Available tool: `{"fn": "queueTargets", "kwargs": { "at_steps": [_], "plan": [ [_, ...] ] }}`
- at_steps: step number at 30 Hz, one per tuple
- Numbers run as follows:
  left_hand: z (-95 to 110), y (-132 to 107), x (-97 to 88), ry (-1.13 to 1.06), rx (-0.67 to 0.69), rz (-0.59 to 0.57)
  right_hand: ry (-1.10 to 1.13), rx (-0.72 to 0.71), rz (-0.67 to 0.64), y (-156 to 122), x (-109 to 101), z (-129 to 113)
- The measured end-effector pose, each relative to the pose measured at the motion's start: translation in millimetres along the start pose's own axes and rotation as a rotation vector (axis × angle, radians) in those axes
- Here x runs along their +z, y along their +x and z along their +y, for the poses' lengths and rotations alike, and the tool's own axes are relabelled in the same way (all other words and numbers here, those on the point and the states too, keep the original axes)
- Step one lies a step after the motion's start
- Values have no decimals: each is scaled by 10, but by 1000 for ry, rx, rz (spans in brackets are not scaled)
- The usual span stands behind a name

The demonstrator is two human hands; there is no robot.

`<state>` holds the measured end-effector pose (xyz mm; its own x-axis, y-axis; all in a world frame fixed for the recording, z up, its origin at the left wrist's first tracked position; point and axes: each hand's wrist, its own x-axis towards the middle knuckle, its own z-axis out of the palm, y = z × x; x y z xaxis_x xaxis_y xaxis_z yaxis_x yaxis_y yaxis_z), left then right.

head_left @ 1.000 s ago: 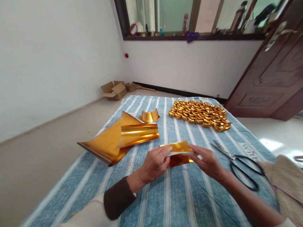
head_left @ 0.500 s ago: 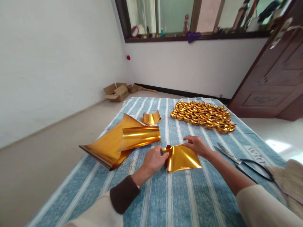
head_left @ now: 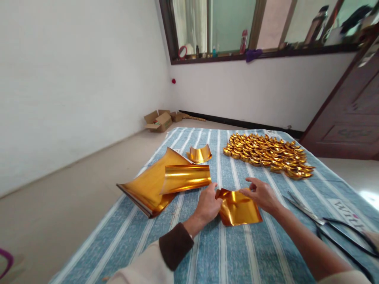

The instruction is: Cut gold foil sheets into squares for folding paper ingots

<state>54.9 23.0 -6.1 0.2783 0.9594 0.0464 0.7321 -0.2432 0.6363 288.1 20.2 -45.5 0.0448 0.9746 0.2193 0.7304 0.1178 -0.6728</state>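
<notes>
A square sheet of gold foil paper point(head_left: 241, 211) lies in front of me, its surface slightly buckled. My left hand point(head_left: 208, 203) pinches its upper left edge between thumb and fingers. At the sheet's upper right edge, my right hand point(head_left: 263, 195) grips the foil with the thumb side, one finger raised and bent. Beyond my left hand lie a curled gold sheet point(head_left: 186, 179) and, partly under it, a larger stack of gold foil sheets point(head_left: 151, 181). A small stack of curved gold pieces point(head_left: 200, 154) sits farther back.
Many folded gold foil ingots point(head_left: 266, 154) stand in rows at the far right of the striped cloth point(head_left: 183, 252). Large scissors point(head_left: 321, 221) lie open right of my right arm. Cardboard boxes point(head_left: 160, 121) stand on the floor beyond, near a wooden door point(head_left: 340, 114).
The view has shifted, so everything sits farther right and lower. The sheet's surface has buckled differently between my hands. Both hands stay at its edges.
</notes>
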Motion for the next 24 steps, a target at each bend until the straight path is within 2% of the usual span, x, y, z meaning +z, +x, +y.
{"fn": "queueTargets", "kwargs": {
  "at_steps": [3, 6, 10, 12, 14, 16, 19, 24],
  "plan": [
    [-84, 46, -132, -119, 64, 34, 326, 130, -107, -36, -25, -54],
    [-173, 253, -400, -214, 64, 67, 598, 240, -203, -17, -27, -164],
    [-306, 778, -898, -267, -129, 181, 765, 285, -139, 60, 64, -285],
    [-389, 1083, -1110, -263, -163, 227, 763, 295, -114, 74, 156, -290],
    [-483, 1370, -1244, -262, -195, 249, 718, 282, -115, 60, 250, -264],
    [-581, 1614, -1291, -246, -223, 260, 680, 253, -95, 29, 321, -232],
    [-715, 1881, -1252, -188, -263, 248, 682, 218, -38, -18, 361, -219],
    [-842, 2077, -1144, 8, -294, 191, 672, 225, -37, -32, 338, -271]
  ]
}}
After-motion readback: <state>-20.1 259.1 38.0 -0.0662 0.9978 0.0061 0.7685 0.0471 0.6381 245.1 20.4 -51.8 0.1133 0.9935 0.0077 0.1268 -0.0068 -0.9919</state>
